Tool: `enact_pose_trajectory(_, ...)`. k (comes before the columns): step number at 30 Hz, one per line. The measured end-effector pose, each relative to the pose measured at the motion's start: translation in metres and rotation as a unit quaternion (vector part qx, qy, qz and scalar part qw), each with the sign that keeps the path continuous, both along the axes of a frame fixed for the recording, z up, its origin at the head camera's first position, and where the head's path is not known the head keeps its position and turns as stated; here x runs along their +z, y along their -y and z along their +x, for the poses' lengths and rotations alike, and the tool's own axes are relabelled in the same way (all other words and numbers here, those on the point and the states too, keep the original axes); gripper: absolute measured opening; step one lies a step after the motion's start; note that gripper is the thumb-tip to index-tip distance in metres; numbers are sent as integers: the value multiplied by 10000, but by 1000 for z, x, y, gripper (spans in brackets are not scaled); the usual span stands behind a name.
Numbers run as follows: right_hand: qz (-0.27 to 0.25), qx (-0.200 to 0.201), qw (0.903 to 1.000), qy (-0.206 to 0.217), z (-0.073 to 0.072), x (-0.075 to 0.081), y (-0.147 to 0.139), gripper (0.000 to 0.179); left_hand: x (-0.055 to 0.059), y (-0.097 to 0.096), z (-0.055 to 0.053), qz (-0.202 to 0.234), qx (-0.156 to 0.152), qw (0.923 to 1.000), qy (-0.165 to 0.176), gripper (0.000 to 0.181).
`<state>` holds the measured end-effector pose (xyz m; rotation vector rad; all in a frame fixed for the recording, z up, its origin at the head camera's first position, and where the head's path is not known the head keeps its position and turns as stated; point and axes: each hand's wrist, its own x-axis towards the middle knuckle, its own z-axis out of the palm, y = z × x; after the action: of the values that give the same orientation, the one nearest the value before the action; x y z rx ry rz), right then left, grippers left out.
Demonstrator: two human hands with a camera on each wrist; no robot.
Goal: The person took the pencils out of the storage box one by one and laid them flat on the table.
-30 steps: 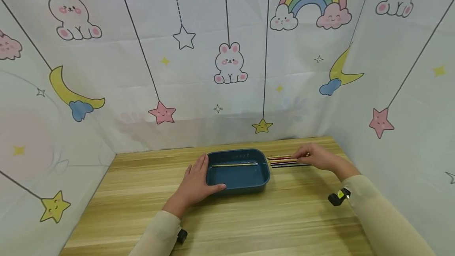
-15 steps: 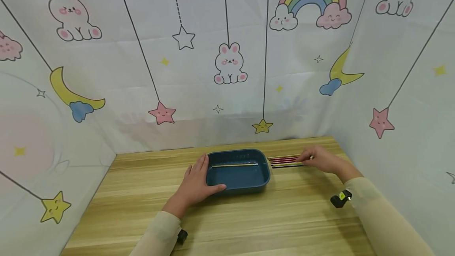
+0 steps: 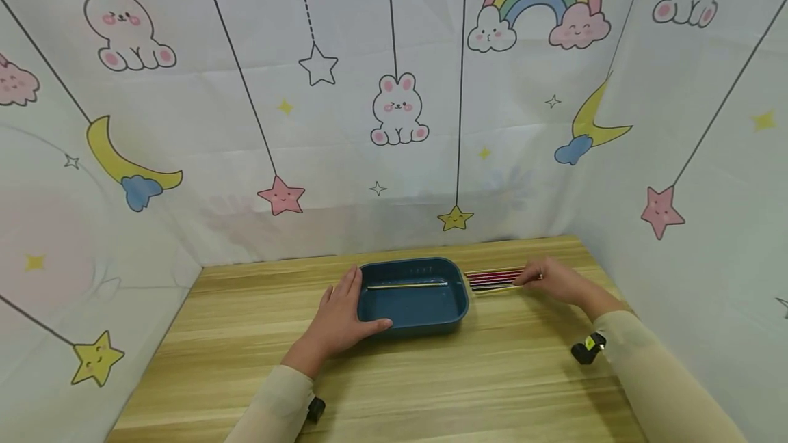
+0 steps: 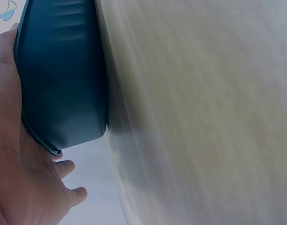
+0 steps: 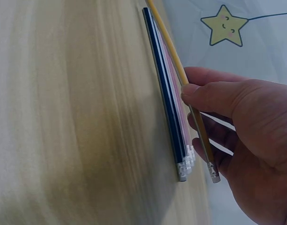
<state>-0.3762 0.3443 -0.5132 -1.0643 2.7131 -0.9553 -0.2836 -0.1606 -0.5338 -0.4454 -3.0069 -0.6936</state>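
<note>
In the head view, a dark blue rectangular box [image 3: 409, 310] stands on the table with one yellow pencil [image 3: 406, 286] lying lengthwise inside it. My left hand [image 3: 338, 316] rests against its left end, fingers straight along the side and thumb on the front rim. To the right of the box, my right hand [image 3: 557, 282] pinches another yellow pencil [image 5: 183, 77] between thumb and fingers. That pencil is raised over a row of pencils [image 5: 166, 93], the nearest dark blue and others pink, their white eraser ends lined up. The far ends of the row hide behind the held pencil.
The wood-grain table [image 3: 431, 388] runs back to a white cloth [image 3: 345, 156] printed with rabbits, stars and moons. The cloth also covers both sides. The row of pencils lies close to the right end of the box.
My right hand has moved slightly right and toward me, bringing the yellow pencil from over the row to its near side. The left hand and box stay put.
</note>
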Motion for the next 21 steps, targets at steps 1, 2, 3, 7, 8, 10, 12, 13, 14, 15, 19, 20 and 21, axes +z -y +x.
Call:
enact_pose_trajectory(1, 29, -45, 10000, -22, 0, -2, 0, 20, 0, 0, 0, 2, -3, 10000, 0, 134)
enact_pose_trajectory(2, 31, -59, 10000, -28, 0, -4, -1, 20, 0, 0, 0, 5, -3, 10000, -3, 134)
enact_pose_trajectory(3, 37, -84, 10000, -23, -1, -5, -1, 20, 0, 0, 0, 16, -4, 10000, 0, 134)
enact_pose_trajectory(7, -38, -179, 9998, 2, -2, -10, -2, 21, 1, -1, 1, 34, 0, 10000, 13, 134)
enact_pose_trajectory(8, -77, -195, 9998, 15, -2, -11, -2, 21, 1, -1, 0, 29, 5, 10000, 16, 134)
enact_pose_trajectory(10, -133, -256, 9996, -25, -2, -14, -2, 21, 1, -1, 0, 18, 8, 10000, 18, 134)
enact_pose_trajectory(12, -186, -317, 9993, -42, -2, -17, -1, 21, 1, 0, 0, 15, 5, 10000, 7, 134)
enact_pose_trajectory(13, -186, -359, 9992, -63, -2, -19, -1, 21, 0, 0, 0, 14, 5, 10000, 8, 134)
enact_pose_trajectory(14, -173, -393, 9990, -79, -2, -20, -1, 22, 0, 0, 0, 12, 5, 10000, 8, 134)
enact_pose_trajectory(15, -162, -428, 9989, -88, -2, -21, -1, 22, 0, 0, 0, 8, 5, 10000, 11, 134)
enact_pose_trajectory(19, -107, -536, 9985, -58, -1, -24, 0, 21, 0, 0, 0, -18, 16, 10000, 7, 134)
enact_pose_trajectory(20, -95, -563, 9984, -54, -1, -24, 0, 21, 0, 0, 0, -36, 22, 10000, 24, 135)
enact_pose_trajectory(21, -99, -590, 9982, -59, -1, -24, 0, 20, 0, 0, 0, -52, 29, 10000, 41, 135)
